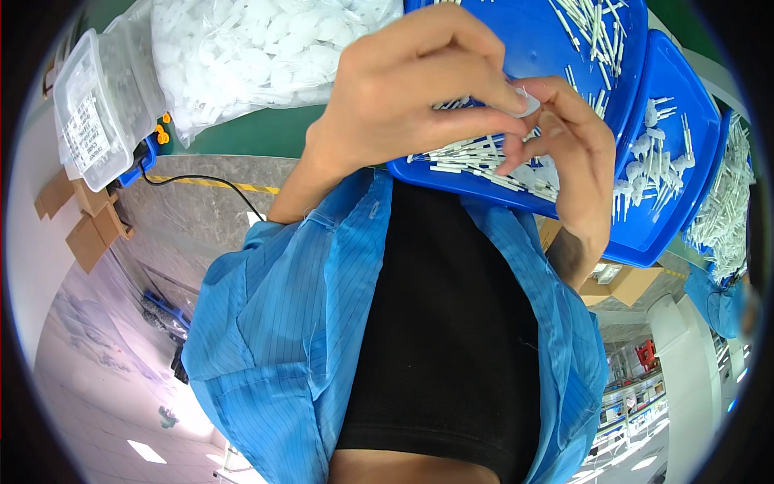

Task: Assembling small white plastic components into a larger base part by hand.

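Note:
My left hand (411,93) is closed in a pinch above the near part of a blue tray (516,36). Between its thumb and finger sits a small white translucent plastic piece (529,104). My right hand (576,145) meets it from the other side, thumb and forefinger curled against the same piece, which hides part of it. Beneath both hands, thin white sticks (463,157) lie in a loose pile in the tray, with some translucent caps among them near my right fingers.
A clear bag of white translucent caps (242,60) lies at the far left, beside a clear plastic box (93,121). To the right, a second blue tray (645,230) holds sticks with caps on them. More white sticks (726,202) are heaped beyond it.

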Demonstrator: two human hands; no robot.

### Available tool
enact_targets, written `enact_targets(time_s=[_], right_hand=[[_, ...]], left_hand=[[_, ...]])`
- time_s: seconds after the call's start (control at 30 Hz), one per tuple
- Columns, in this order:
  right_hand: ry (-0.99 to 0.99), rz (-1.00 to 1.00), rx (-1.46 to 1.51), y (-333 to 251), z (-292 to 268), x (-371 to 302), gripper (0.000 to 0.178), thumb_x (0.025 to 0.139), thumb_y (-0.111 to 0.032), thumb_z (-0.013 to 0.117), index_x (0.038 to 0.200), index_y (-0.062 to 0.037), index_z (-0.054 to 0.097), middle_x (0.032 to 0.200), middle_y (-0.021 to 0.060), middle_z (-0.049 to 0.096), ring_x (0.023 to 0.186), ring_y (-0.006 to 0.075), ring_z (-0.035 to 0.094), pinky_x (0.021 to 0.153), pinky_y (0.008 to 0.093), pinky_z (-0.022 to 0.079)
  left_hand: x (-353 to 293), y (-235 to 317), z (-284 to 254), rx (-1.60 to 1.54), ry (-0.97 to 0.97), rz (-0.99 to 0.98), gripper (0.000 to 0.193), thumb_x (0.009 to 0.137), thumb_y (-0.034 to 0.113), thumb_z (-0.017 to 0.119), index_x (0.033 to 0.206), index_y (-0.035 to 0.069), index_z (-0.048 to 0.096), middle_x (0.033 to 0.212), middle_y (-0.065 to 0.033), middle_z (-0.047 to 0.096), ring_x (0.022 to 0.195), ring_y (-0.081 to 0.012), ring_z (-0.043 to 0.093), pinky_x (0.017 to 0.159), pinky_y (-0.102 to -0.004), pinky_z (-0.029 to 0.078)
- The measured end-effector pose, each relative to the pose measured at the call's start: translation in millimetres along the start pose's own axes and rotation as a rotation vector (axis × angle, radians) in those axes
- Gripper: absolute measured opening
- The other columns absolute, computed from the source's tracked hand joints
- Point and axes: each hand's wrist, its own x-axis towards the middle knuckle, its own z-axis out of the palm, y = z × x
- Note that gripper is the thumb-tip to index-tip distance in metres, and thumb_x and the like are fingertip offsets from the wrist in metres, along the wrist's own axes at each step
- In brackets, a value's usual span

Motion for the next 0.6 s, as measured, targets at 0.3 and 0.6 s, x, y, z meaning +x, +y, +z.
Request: enact_targets(time_s=[0.3,0.6], right_hand=[[0.135,-0.058,-0.039,5,22,8,0.028,0.107,-0.019,0.053,0.116,0.0053,0.065,0.094,0.0111,0.069,0.083,0.0138,0.069,0.074,0.0261,0.059],[0.242,-0.015,0.106,11,13,-13,0.047,0.109,-0.028,0.044,0.129,0.0139,0.055,0.108,0.0243,0.071,0.084,0.0270,0.074,0.064,0.0336,0.062]], left_hand=[[-16,-1,8,0.227,0.090,0.305,0.031,0.058,0.006,0.082,0.089,0.004,0.081,0.084,-0.0042,0.060,0.087,-0.0239,0.074,0.067,-0.0273,0.060],[0,-21,33,-0.021,0.310,0.447,0.029,0.069,0.009,0.088,0.095,0.001,0.078,0.091,-0.0090,0.066,0.087,-0.0251,0.074,0.064,-0.0275,0.059]])
